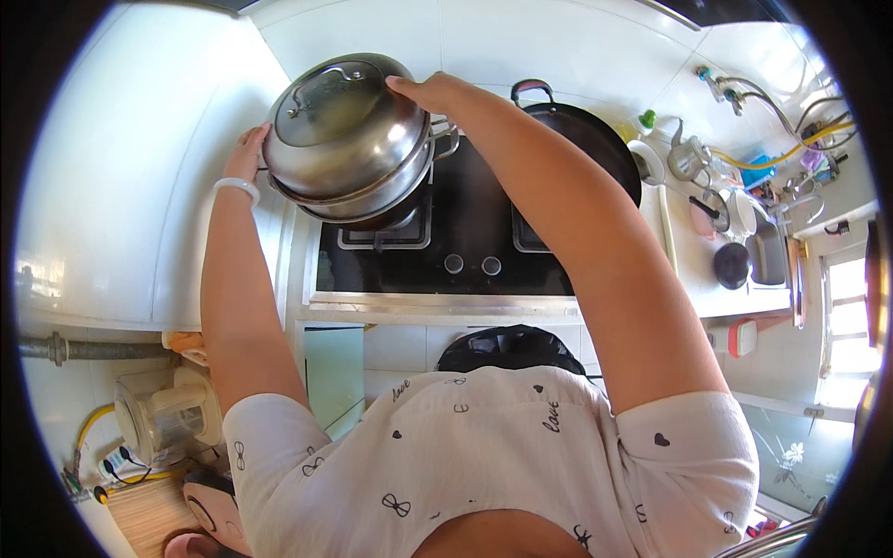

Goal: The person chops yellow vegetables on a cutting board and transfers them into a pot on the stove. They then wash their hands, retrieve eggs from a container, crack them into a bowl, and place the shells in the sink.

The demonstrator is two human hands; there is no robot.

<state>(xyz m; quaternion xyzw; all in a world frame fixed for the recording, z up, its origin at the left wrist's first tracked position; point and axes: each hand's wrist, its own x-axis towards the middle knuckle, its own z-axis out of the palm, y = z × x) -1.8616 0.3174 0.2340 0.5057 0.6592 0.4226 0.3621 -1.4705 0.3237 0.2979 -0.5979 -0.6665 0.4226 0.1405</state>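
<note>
A large stainless steel steamer pot [380, 199] stands over the left burner of a black gas hob [460, 223]. Its domed lid [335, 164] has a glass centre and a curved metal handle, and the lid looks slightly tilted. My left hand [248, 150], with a white bangle at the wrist, touches the left side of the lid and pot; the fingertips are partly hidden. My right hand [432, 92] lies at the lid's upper right edge, thumb on top, the fingers hidden behind it. Whether either hand grips is unclear.
A dark wok [586, 132] stands over the right burner, partly behind my right arm. Further right are a metal kettle [689, 157], a ladle [645, 162], stacked bowls [741, 213] and a sink [766, 251]. A white wall panel [139, 174] rises close on the left.
</note>
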